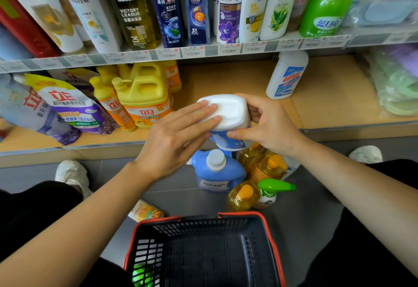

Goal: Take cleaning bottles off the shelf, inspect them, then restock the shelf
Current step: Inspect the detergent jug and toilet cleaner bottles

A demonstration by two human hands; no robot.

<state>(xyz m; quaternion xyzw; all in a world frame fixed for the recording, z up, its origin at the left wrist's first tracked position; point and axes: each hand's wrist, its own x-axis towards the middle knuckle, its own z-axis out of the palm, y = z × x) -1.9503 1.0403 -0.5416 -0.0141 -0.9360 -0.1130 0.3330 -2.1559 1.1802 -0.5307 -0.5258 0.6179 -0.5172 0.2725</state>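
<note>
Inspecting in hand: white bottle (228, 111) held base-up just before the lower shelf (237, 76), right hand (269, 123) grasping it, left hand (181, 132) flat against its base. Next, likely: turn upright, restock.

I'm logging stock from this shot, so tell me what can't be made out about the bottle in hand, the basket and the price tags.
- white bottle: head view shows its base; most of the label is turned away, between the left hand and right hand.
- green item: head view, glimpsed only through the slotted wall of the basket, cut off by the bottom edge.
- price tags: head view, print too small and blurred.
</note>
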